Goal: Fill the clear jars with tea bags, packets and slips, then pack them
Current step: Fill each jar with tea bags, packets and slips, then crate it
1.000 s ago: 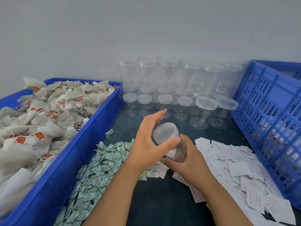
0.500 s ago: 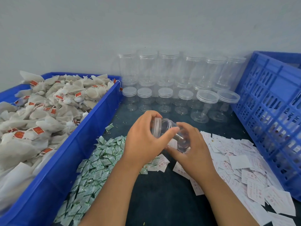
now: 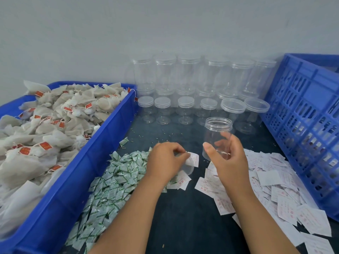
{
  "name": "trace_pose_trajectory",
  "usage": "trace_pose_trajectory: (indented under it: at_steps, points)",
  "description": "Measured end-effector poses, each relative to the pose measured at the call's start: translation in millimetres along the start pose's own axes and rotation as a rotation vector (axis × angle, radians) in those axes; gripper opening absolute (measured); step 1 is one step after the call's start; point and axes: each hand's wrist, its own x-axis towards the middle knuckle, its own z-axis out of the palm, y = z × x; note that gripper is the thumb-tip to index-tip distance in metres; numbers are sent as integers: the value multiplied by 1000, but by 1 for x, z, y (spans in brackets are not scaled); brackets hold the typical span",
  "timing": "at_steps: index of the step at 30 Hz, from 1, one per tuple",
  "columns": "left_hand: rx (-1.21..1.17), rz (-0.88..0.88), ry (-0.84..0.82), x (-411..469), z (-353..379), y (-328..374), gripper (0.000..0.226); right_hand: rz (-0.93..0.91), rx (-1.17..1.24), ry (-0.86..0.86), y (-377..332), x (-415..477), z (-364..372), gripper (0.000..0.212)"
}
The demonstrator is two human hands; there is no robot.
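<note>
My right hand (image 3: 228, 158) grips a clear open jar (image 3: 218, 131) upright above the dark table, its lid off. My left hand (image 3: 166, 162) holds a white slip (image 3: 194, 159), and the translucent lid (image 3: 189, 169) shows just below its fingers; whether the hand holds the lid too I cannot tell. Green-and-white packets (image 3: 117, 182) lie in a heap under my left forearm. White slips with red print (image 3: 271, 180) spread to the right. Tea bags with red tags (image 3: 55, 121) fill the blue tray (image 3: 88, 162) on the left.
Several empty lidded jars (image 3: 185, 109) stand in stacked rows against the wall. A blue slatted crate (image 3: 304, 125) stands at the right. Bare dark tabletop (image 3: 183, 217) shows between my forearms.
The lid has come off the jar. My right hand lifted the jar upright and to the right; my left hand dropped to the table and took up a slip.
</note>
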Motion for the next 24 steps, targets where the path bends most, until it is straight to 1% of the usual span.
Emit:
trace_pose_trajectory:
  at_steps: [2,3,5,8,12,14,17,19,22,23,24]
  points:
    - [223,69,45,-3,3,2,22,13,23,-24,3,0,1,54]
    - [262,76,65,-3,3,3,28,12,27,-45,4,-1,2,50]
    - [215,92,126,-5,-2,7,33,-16,-15,-112,5,-4,3,50]
    - [89,116,227,-5,-18,21,28,-62,-127,-184,7,-10,4,57]
    - [102,156,266,-1,-56,53,25,-76,-198,-231,8,-11,4,55]
    - [91,173,272,0,-83,66,25,-78,-200,-229,8,-11,3,47]
    - [206,147,271,7,-132,64,28,-83,-197,-231,5,-13,2,41]
    - [382,43,188,18,-171,49,23,-84,-204,-231,2,-14,2,44]
    - [701,-236,-87,34,-220,16,19,-80,-195,-231,-1,-15,3,43]
    - [775,-299,-155,35,-229,5,22,-73,-193,-235,-2,-15,3,41]
    - [812,-326,-203,36,-234,-8,31,-68,-192,-241,-3,-15,3,39]
